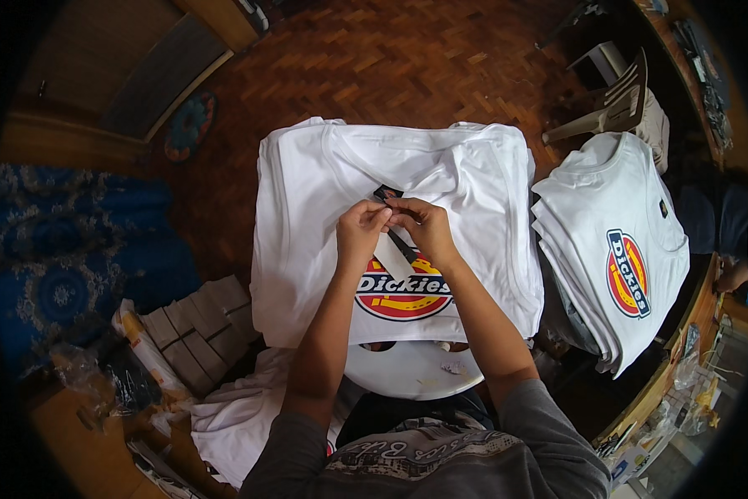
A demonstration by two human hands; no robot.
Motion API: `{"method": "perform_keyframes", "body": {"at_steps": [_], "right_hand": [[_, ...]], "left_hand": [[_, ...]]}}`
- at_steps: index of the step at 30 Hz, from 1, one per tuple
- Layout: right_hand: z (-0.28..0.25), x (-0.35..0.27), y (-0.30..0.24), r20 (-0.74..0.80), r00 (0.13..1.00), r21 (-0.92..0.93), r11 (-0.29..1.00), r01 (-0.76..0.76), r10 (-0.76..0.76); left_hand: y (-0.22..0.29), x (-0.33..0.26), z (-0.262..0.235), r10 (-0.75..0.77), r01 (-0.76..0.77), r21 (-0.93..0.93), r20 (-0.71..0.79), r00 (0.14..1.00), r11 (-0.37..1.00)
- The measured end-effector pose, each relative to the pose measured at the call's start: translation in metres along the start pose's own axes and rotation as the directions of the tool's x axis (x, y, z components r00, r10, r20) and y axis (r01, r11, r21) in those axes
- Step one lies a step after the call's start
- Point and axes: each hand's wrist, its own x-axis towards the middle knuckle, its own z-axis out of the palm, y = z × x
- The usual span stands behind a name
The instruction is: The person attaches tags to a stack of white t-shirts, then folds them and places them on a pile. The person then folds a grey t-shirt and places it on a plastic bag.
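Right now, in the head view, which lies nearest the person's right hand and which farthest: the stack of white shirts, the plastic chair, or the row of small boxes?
From the right hand:
1. Stack of white shirts, to its right.
2. Row of small boxes, lower left.
3. Plastic chair, upper right.
Boxes and chair are nearly too close to call.

A white T-shirt (pixel 324 191) bearing a red, yellow and blue emblem fills the centre; at three o'clock, a matching white stack (pixel 590 224). Reddish-brown herringbone parquet (pixel 391 66) lies at twelve, a blue patterned fabric (pixel 66 249) at nine.
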Motion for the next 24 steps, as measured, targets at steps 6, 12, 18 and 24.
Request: {"method": "perform_keyframes", "body": {"at_steps": [6,12,18,24], "right_hand": [[-0.006,0.008,0.0,-0.013,0.998,-0.16,0.985,-0.066,0.065],[-0.002,0.019,0.013,0.002,0.974,-0.447,0.871,0.205,-0.228],[0.0,0.021,0.017,0.052,0.977,-0.534,0.821,0.204,-0.209],[0.001,0.022,0.02,0.064,0.973,-0.526,0.821,0.222,-0.222]], "left_hand": [[-0.009,0.004,-0.012,-0.093,0.096,-0.03,0.095,0.991,0.995],[-0.027,0.015,-0.012,0.115,-0.104,0.246,-0.031,0.993,0.964],[-0.032,0.019,-0.001,0.176,-0.155,0.259,-0.061,0.982,0.953],[-0.039,0.02,0.003,0.248,-0.198,0.386,-0.086,0.965,0.901]]}}
